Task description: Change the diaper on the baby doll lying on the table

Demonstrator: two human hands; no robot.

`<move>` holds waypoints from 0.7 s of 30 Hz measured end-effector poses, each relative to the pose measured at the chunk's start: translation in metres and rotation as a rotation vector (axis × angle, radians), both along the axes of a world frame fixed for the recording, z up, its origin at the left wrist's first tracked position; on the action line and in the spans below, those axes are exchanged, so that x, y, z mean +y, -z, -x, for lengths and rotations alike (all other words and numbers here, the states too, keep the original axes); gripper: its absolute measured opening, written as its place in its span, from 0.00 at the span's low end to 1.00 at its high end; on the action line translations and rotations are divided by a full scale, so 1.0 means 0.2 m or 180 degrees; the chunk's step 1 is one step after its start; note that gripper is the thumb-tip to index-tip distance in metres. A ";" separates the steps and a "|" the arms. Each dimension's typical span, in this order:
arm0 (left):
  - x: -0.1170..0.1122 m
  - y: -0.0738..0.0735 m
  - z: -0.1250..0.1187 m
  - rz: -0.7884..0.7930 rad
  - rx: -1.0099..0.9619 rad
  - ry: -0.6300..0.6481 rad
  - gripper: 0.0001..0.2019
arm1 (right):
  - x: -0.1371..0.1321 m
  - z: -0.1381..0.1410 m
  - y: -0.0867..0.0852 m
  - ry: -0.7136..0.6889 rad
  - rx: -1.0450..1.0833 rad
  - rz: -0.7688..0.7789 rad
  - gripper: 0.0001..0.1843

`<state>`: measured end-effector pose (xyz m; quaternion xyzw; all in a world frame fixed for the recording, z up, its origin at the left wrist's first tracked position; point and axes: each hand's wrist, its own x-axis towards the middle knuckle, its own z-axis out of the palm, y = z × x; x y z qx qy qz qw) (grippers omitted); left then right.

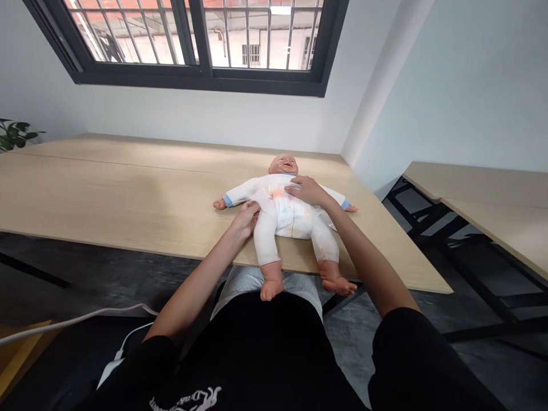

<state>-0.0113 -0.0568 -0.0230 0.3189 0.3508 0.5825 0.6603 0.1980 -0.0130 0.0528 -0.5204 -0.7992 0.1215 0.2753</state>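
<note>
A baby doll (265, 234) lies on its back on the table, head away from me, feet hanging past the near edge. It wears a thin white garment with blue cuffs; a white diaper (295, 220) with coloured prints shows at its middle. Beside the doll's hip on the left, my left hand (247, 218) has its fingers closed at the garment's side, partly hidden by cloth. On the doll's chest rests my right hand (309, 190), its fingers bent and pinching the garment's front. The doll's arms stretch out to both sides.
The light wooden table (128, 194) reaches to the wall under a barred window (201, 77). A second table (483, 182) stands at the right beyond a gap. A plant (17, 136) shows at the far left. A white cable (85, 321) runs at the lower left.
</note>
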 end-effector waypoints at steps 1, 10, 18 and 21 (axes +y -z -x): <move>-0.01 0.00 0.00 0.0019 0.0109 -0.0053 0.18 | 0.00 0.00 0.02 0.0008 0.0169 -0.0022 0.12; -0.21 -0.17 -0.01 -0.2757 0.3902 -0.0472 0.23 | 0.03 0.01 0.12 -0.0004 0.1044 -0.0240 0.11; -0.13 -0.35 -0.15 -0.3240 0.5265 0.1331 0.24 | 0.15 0.00 0.17 0.0583 0.0841 -0.0726 0.05; -0.05 -0.37 -0.18 -0.3298 0.5162 0.1553 0.22 | 0.15 -0.03 0.18 0.0658 0.0799 -0.0770 0.07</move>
